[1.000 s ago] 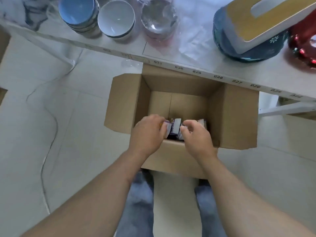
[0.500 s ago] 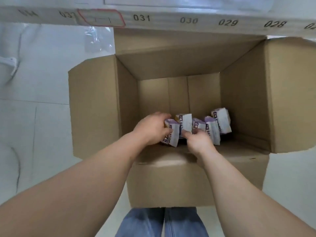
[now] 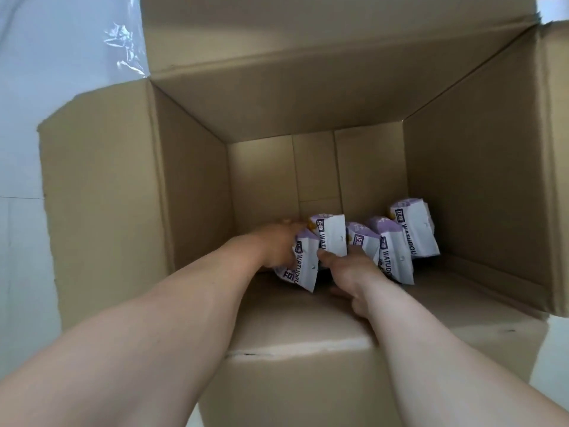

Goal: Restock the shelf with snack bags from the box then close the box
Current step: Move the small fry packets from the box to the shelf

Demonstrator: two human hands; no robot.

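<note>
- Since half a second earlier the view is sitting much closer to the cardboard box point(image 3: 101, 192); the numbered shelf edge is no longer showing, and both hands are reaching deeper toward the box bottom.
- The box is standing on the pale floor point(image 3: 21, 257) with all its flaps folded open, the near flap hanging down toward the person.
- Five snack bags, white and purple with "WATUDOU" printed on them, are standing in a row along the near side of the box bottom.
- The left hand point(image 3: 277, 246) is curling round the leftmost snack bag point(image 3: 303, 266), gripping it from its left side.
- The right hand point(image 3: 348, 268) is pressing its thumb against the second snack bag point(image 3: 332, 237) while its fingers are curling behind, pinching that bag.
- The other three snack bags point(image 3: 397, 257) are leaning just beside the right hand, the farthest one point(image 3: 414, 231) standing near the right wall.
- A crumpled clear plastic sheet point(image 3: 123, 41) is lying beside the far-left flap.
</note>
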